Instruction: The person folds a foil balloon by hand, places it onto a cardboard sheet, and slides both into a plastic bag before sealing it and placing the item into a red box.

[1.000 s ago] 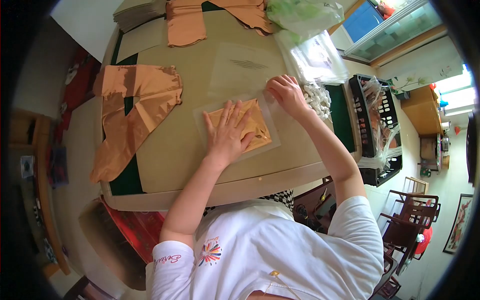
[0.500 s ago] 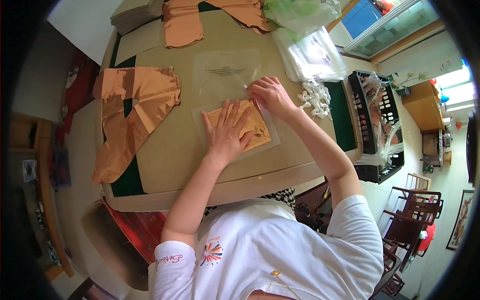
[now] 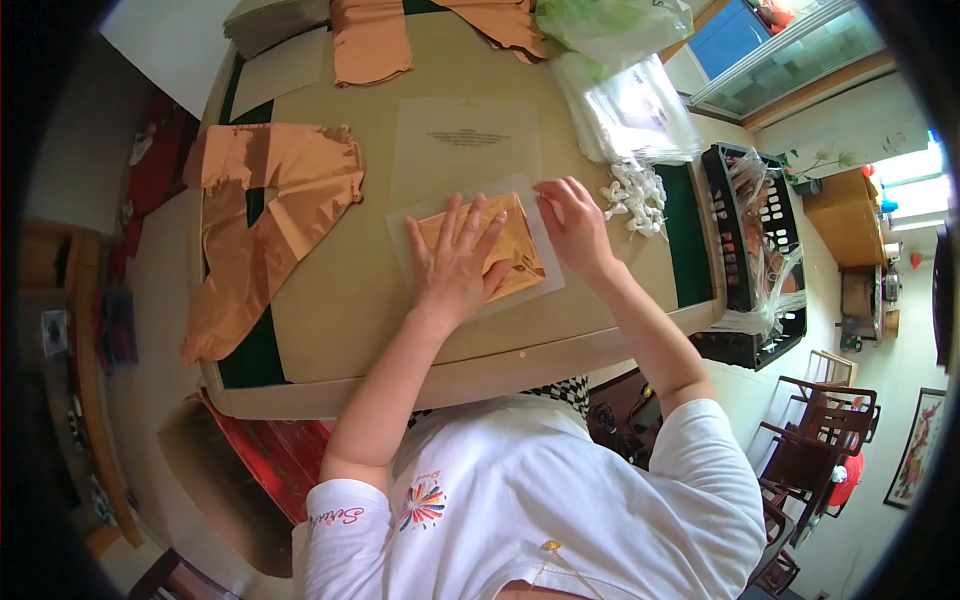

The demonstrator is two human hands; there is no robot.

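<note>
A folded copper-coloured foil piece lies inside a clear plastic bag on the table. My left hand rests flat over it with fingers spread. The bag's clear upper part with small printed text stretches away from me. My right hand is at the bag's upper right edge, thumb and fingertips pinched together; I cannot tell what is between them. To the left lies a large flat copper foil balloon, shaped with a hole and a long leg.
More copper foil pieces lie at the far edge, beside grey-brown sheets. A stack of clear bags sits back right under a green-white plastic bag. Near it is a bundle of white string. A black crate stands right of the table.
My right hand has moved right along the bag's upper edge, toward its right corner. My left hand stays flat on the foil. The view has shifted slightly.
</note>
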